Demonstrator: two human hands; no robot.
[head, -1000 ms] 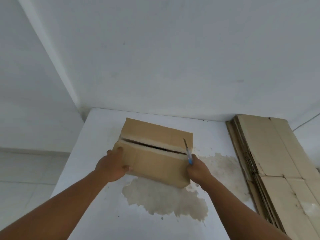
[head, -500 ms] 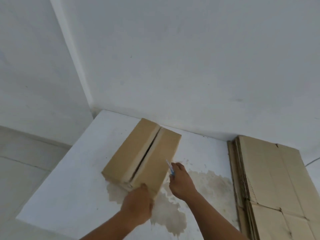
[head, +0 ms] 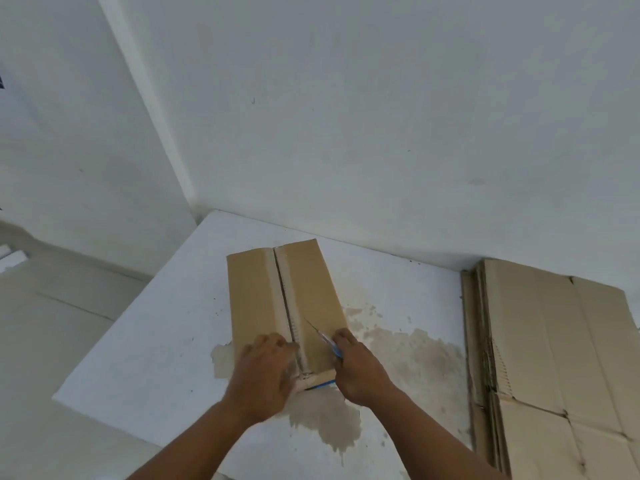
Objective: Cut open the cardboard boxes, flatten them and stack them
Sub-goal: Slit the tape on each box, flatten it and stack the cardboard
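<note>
At the stain's [head: 322, 420] far edge: box [head: 252, 299] long axis points away, seam [head: 285, 299] slit. Right hand [head: 356, 368] grips knife [head: 323, 337] near-right, blade angled toward seam; left hand [head: 263, 372] presses near-left flap, finger curl blurred, can't tell

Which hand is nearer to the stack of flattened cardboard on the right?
Right. The right hand, holding the knife, is at the box's near right corner, closest to the stack; the left hand rests on the box farther left.
</note>
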